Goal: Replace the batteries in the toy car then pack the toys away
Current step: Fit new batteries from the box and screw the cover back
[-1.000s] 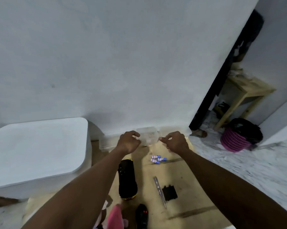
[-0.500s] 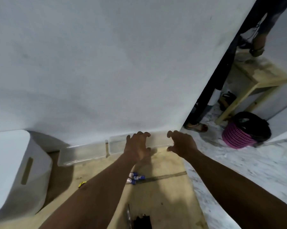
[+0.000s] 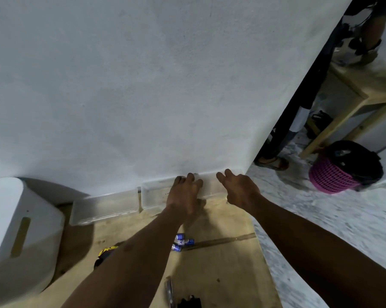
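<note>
Two clear plastic tubs stand against the wall: one on the left [image 3: 103,207] and one on the right [image 3: 153,194]. My left hand [image 3: 184,192] lies over the right tub, fingers spread on its rim. My right hand [image 3: 236,187] hovers beside the tub's right end with loosely bent fingers, holding nothing. Blue batteries [image 3: 183,241] lie on the cardboard mat [image 3: 221,263] below my hands. The black and yellow toy car [image 3: 104,255] peeks out from under my left forearm. A metal screwdriver [image 3: 169,290] and a black battery cover [image 3: 189,302] lie at the bottom edge.
A large white storage bin [image 3: 16,230] stands at the left. The white wall rises straight ahead. To the right is marble floor with a pink basket [image 3: 334,176], a wooden stool [image 3: 361,94], and another person's sandalled foot [image 3: 273,162].
My view has tilted up and shifted right, so the white bin slid left. Both hands have reached forward to the right clear tub; my right hand's fingers opened from a pinch.
</note>
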